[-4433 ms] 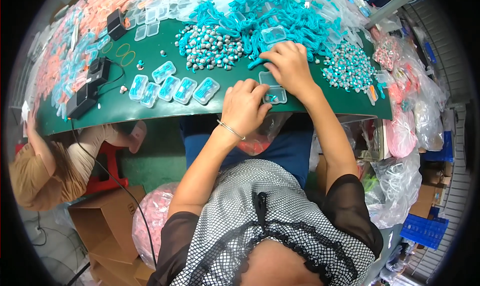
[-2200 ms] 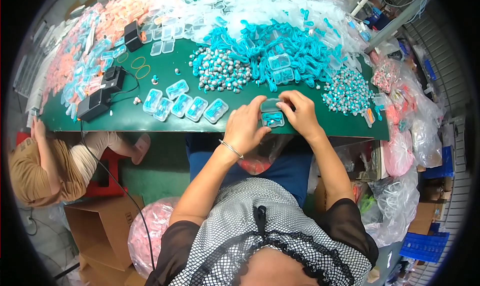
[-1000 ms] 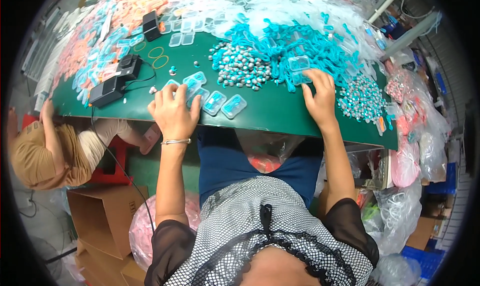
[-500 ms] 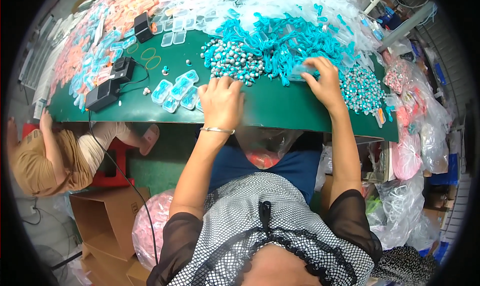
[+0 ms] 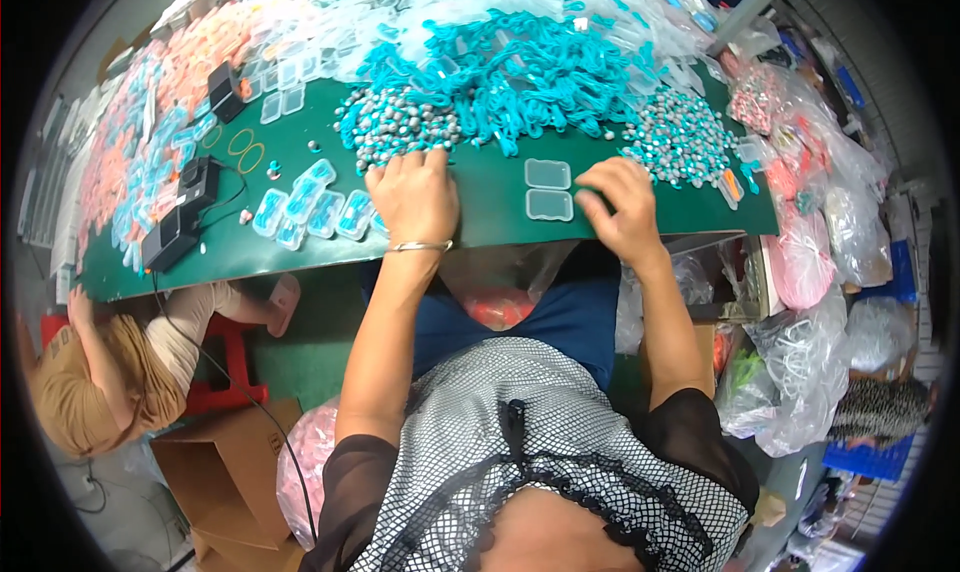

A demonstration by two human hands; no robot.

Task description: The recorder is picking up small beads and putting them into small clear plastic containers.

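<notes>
A clear hinged plastic box [image 5: 548,190] lies opened flat on the green table in front of me. My right hand [image 5: 622,210] is just right of it, thumb and index finger apart, holding nothing visible. My left hand [image 5: 412,200] rests back-up at the near edge of a heap of small grey-and-teal plug-like pieces [image 5: 395,127]. Its fingers are bent downward and close together; what they hold, if anything, is hidden. Left of it stand several clear boxes filled with teal pieces [image 5: 305,204]. Beyond the hands spreads a pile of teal cords [image 5: 540,77].
A second heap of grey-and-teal pieces [image 5: 680,137] sits at the right. Black devices with a cable [image 5: 180,237] and rubber bands [image 5: 250,158] are at the left, near empty clear boxes [image 5: 283,102]. Another person [image 5: 110,382] sits at the far left. Filled plastic bags [image 5: 800,262] crowd the right.
The clear box was in my right hand by the cords; now it lies opened on the table, let go. My right hand has come nearer. The whole view has shifted somewhat.
</notes>
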